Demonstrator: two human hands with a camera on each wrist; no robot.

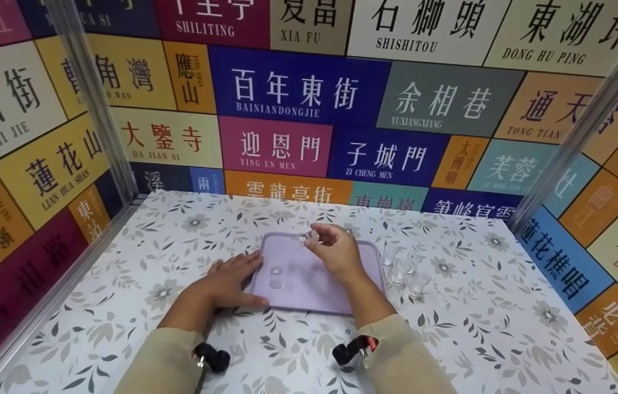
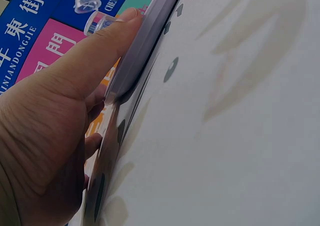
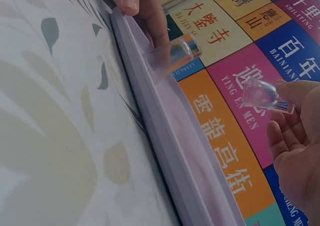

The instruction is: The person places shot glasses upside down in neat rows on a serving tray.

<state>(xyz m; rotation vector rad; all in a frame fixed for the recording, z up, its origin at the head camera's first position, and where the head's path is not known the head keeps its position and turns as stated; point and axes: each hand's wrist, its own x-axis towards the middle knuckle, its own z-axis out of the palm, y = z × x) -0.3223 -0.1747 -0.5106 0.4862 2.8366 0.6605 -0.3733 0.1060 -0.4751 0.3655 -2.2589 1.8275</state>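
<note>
A lilac tray (image 1: pixel 309 293) lies on the patterned tabletop. My left hand (image 1: pixel 230 280) rests at its left side, fingers stretched along the edge and thumb at the near corner. Thumb and fingers of my right hand (image 1: pixel 336 254) pinch a small clear shot glass (image 3: pixel 262 94) above the far part of the tray. This glass is tilted, its wider end pointing away from the palm. Another clear shot glass (image 1: pixel 276 273) stands on the tray's left part, just past the left thumb in the left wrist view.
Several more clear glasses (image 1: pixel 408 273) are grouped on the tablecloth (image 1: pixel 478 328) right of the tray, close to the right forearm. Panels printed with colourful signs (image 1: pixel 298 90) enclose the table at the back and both sides, with clear corner posts (image 1: pixel 95 104).
</note>
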